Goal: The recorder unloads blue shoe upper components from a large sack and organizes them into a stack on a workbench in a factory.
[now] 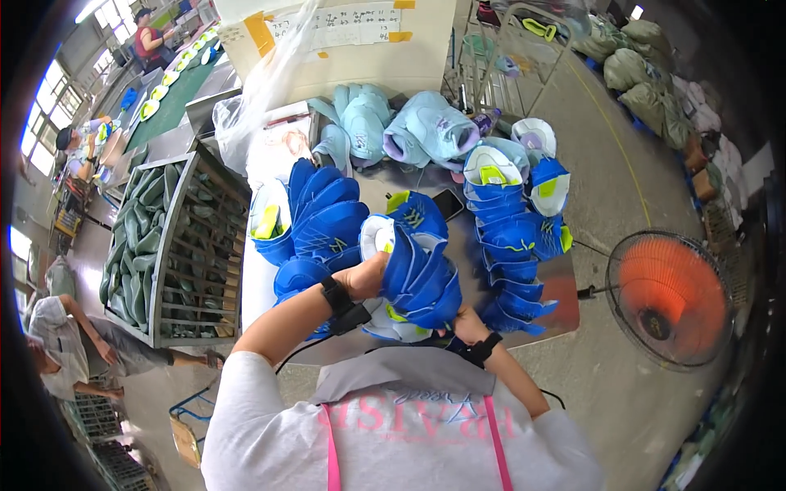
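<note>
Above the near part of the metal table I hold a nested stack of blue shoe uppers (422,282) with white linings. My left hand (366,278) is closed against its left side, fingers partly hidden behind the uppers. At the stack's lower right end, my right hand (469,326) grips the edge, its fingertips out of sight. Another blue upper (416,211) with a yellow-green tongue lies just beyond. A fanned row of blue uppers (327,214) is on the left, and a longer nested row (509,233) runs down the right side. White-lined pieces (393,325) show beneath the held stack.
Light-blue uppers (430,127) lie at the table's back beside a black phone (448,204). A metal cage cart (196,245) of grey-green shoe lasts stands left; a large orange fan (671,299) stands right. A seated person (74,344) is at far left, others farther back.
</note>
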Motion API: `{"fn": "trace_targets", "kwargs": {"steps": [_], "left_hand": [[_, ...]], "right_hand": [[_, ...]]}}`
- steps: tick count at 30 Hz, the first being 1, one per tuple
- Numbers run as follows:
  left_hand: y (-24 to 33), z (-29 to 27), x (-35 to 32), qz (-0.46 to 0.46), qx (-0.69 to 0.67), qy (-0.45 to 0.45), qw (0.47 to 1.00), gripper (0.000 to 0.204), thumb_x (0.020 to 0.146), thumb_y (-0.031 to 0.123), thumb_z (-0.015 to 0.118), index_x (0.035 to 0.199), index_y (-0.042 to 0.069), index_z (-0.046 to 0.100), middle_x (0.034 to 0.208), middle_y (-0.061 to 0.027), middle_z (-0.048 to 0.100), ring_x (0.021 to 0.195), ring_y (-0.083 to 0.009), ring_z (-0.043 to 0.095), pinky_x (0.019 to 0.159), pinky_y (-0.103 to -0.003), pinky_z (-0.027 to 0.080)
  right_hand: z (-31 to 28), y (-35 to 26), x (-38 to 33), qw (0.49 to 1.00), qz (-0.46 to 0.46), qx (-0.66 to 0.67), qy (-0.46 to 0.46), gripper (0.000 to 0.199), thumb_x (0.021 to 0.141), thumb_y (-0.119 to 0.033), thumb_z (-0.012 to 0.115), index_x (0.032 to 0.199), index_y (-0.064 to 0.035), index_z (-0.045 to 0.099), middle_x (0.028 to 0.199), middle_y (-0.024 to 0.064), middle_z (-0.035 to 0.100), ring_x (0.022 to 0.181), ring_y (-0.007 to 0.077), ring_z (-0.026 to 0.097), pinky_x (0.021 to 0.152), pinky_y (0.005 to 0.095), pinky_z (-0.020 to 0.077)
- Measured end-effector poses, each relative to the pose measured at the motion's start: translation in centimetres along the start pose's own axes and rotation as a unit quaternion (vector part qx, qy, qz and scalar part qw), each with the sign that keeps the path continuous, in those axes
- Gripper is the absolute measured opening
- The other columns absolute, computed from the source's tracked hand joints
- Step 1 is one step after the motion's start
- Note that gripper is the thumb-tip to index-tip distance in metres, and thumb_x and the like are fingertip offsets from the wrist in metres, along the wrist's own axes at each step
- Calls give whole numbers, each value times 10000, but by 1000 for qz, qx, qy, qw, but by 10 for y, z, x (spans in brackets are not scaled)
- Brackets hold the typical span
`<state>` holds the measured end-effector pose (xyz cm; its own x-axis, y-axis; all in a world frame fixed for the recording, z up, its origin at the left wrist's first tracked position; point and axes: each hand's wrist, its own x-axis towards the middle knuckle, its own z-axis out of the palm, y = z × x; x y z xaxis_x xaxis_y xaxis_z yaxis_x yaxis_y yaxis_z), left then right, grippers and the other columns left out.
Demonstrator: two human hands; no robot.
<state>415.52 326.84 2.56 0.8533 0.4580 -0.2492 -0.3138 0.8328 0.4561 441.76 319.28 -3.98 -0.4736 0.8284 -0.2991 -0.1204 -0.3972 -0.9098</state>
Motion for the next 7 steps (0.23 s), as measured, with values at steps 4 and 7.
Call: {"fn": "trace_targets", "kwargs": {"steps": [4,7], "left_hand": [[-3,-11,-9,35,121,183,975,339,907,200,491,1171,-12,516,1204,-110,531,1063,-204,533,927,-319,411],[4,-15,-7,32,353,95,930,324,901,176,496,1172,2,525,1207,-105,532,1082,-203,521,959,-331,391]], "right_hand": [[35,-20,2,1000,20,-4,21,191,838,58,474,869,-26,643,730,43,635,655,134,589,613,266,476],[31,-17,7,981,-154,-110,45,190,823,62,496,907,-14,648,798,58,655,735,149,607,659,279,494]]}}
